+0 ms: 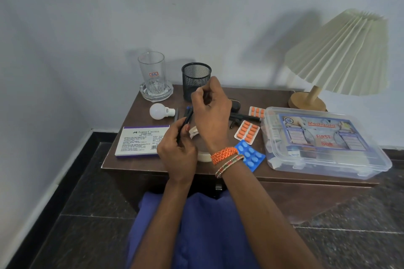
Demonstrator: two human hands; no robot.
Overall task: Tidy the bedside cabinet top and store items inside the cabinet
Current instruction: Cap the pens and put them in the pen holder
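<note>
While my left hand [177,150] grips a dark pen [185,121] over the bedside cabinet [135,165], my right hand [211,113] pinches something small by the mesh cup [196,79]; light, stiff, slippery, the pen seems best held mid-barrel.

left hand [178,153] grips pens [185,120] | right hand [211,113] pinching above
</note>
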